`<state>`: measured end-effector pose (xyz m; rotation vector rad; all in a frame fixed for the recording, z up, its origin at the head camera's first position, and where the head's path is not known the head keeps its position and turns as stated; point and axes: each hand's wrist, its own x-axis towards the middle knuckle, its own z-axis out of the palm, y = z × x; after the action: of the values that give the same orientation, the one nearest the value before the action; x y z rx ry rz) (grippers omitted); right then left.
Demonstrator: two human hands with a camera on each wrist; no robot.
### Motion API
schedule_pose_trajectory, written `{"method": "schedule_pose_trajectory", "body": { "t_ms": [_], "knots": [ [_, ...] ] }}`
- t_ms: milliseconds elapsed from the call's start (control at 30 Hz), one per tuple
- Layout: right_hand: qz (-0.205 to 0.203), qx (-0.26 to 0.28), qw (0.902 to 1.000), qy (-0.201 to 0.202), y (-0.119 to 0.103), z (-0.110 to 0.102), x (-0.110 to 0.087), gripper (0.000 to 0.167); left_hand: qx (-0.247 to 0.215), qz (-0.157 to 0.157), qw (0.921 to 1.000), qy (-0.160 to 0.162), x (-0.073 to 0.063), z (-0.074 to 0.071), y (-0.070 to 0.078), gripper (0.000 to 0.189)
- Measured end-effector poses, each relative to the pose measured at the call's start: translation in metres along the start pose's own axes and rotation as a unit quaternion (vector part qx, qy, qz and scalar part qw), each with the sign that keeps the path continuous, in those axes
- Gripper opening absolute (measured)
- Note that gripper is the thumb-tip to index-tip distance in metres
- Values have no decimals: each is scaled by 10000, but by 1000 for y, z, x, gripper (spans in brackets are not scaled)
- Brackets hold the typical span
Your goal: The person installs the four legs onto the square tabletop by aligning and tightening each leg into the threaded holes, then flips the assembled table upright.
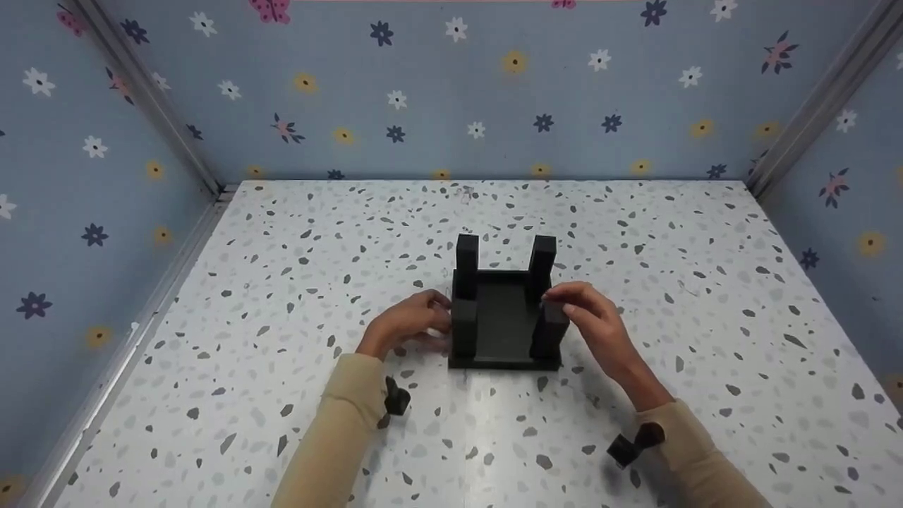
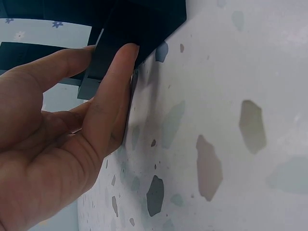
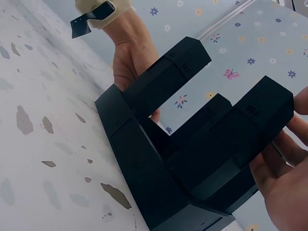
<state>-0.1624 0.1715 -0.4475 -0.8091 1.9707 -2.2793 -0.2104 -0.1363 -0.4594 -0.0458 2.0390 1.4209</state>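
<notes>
A black frame (image 1: 504,365) with several upright square legs, like a small upturned table, sits on the speckled tabletop. My left hand (image 1: 410,321) is at its left side, low by the base. In the left wrist view, the thumb and a finger (image 2: 113,86) grip the frame's side edge. The right hand (image 1: 598,324) pinches the top of the near right leg (image 1: 550,330) between thumb and fingertips. Small raised digits mark the leg tops in the right wrist view. Part of the left hand's fingers is hidden behind the frame.
The white tabletop (image 1: 282,247) has grey speckles. Blue flowered panels (image 1: 458,92) rise behind it and on both sides, joined by metal corner rails (image 1: 152,99). Black straps with small blocks sit on both beige sleeves (image 1: 338,430).
</notes>
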Motion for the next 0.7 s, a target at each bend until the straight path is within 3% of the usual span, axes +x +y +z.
{"method": "schedule_pose_trajectory", "body": {
  "t_ms": [133, 267, 400, 700],
  "knots": [
    [51, 465, 9977, -492, 0, -1, 2, 34, 75, -43, 10000, 40, -1, 0, 0, 47],
    [117, 651, 9955, -680, 0, 0, 3, 34, -296, 96, 9995, -13, 1, 1, -1, 47],
    [127, 605, 9959, -657, 0, 1, 3, 32, -551, 173, 9983, -24, 2, 3, -1, 47],
    [243, 287, 9987, -335, -2, 2, -1, 27, -510, 132, 9986, -19, 2, 2, -1, 47]
  ]
}}
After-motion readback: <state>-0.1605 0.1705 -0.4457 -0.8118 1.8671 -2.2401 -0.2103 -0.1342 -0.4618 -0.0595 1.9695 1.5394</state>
